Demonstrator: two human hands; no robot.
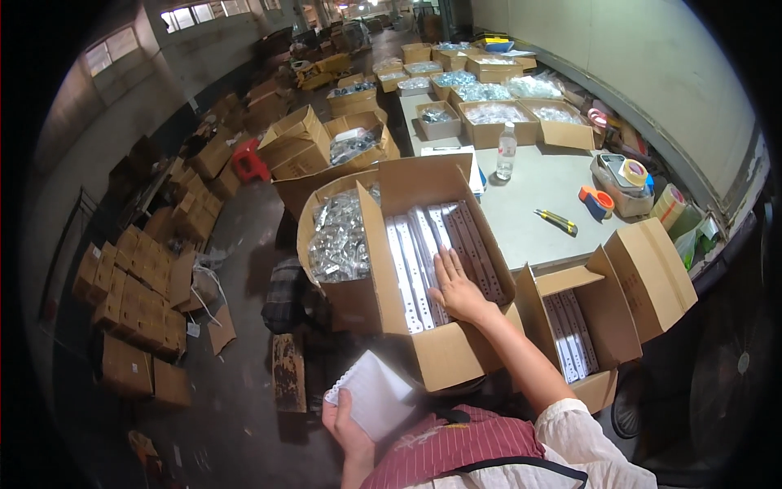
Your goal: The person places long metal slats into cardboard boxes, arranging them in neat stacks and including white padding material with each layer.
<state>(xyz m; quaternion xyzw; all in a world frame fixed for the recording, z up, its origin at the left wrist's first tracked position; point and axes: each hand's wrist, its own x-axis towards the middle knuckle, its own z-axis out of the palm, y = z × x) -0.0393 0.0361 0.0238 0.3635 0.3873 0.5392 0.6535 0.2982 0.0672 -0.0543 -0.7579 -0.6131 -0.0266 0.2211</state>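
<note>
My right hand [461, 287] lies with fingers stretched out over the silvery perforated metal strips [423, 244] packed upright side by side in an open cardboard box [423, 183]. It touches their top edges and grips nothing. Low in the view, my left hand [349, 425] holds a white sheet-like bundle [376, 389] with a scalloped edge, thumb on its face. Whether it is paper or thin foam I cannot tell. To the right of my right forearm, a second open box [607, 301] holds more such metal strips [573, 336].
Left of the box stands a carton of small bagged metal parts [342, 236]. The pale table [529, 220] bears a water bottle [506, 152], a yellow-black utility knife [556, 222], an orange tape dispenser [597, 202] and several boxes of bagged parts. Stacked cartons [134, 285] line the floor at left.
</note>
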